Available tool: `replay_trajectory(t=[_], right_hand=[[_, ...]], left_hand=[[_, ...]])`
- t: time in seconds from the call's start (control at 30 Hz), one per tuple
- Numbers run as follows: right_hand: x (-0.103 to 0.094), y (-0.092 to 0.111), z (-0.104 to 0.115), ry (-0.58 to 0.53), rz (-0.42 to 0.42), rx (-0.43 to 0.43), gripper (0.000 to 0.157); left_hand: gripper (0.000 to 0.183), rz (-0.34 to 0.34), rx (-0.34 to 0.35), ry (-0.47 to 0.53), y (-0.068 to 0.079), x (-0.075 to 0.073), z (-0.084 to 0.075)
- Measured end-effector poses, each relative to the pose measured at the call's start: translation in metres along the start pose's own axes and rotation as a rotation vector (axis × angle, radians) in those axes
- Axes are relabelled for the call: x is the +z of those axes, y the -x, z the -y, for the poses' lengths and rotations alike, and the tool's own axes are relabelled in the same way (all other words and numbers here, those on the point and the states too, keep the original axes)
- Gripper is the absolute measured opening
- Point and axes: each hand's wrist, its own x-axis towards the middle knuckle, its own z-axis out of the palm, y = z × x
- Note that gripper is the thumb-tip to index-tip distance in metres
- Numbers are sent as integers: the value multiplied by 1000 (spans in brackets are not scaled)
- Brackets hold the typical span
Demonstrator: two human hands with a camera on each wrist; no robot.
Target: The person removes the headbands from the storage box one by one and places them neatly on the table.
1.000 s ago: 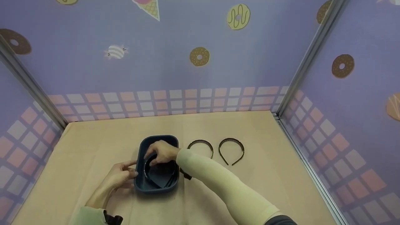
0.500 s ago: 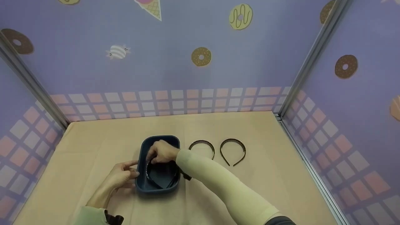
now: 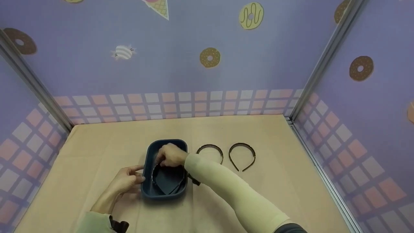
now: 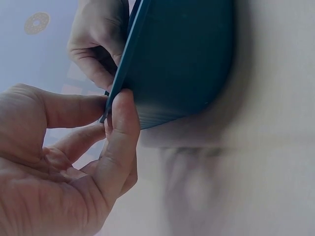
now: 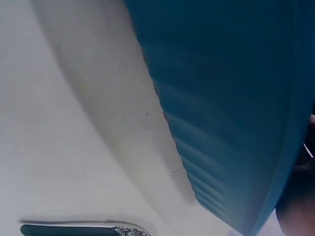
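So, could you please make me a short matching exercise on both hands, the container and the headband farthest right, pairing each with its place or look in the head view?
Column one
1. Left hand
2. Right hand
3. Container
4. Headband farthest right

Column two
A. Dark blue, with rounded corners
B. Reaches down into the container
C. Thin dark loop lying on the table, in full view
D. Holds the container's left edge

Right pairs: 1-D, 2-B, 3-A, 4-C
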Motion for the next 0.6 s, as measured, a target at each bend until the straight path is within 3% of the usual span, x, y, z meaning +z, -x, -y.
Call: replay_trajectory(t=[0.33, 0.6], right_hand=[[-10, 2, 0, -38, -21, -50, 20], [-20, 4, 3, -210, 0, -50, 16]], left_hand=[[65, 9, -5, 2, 0, -1, 0], [65, -12, -13, 1, -1, 0, 0]])
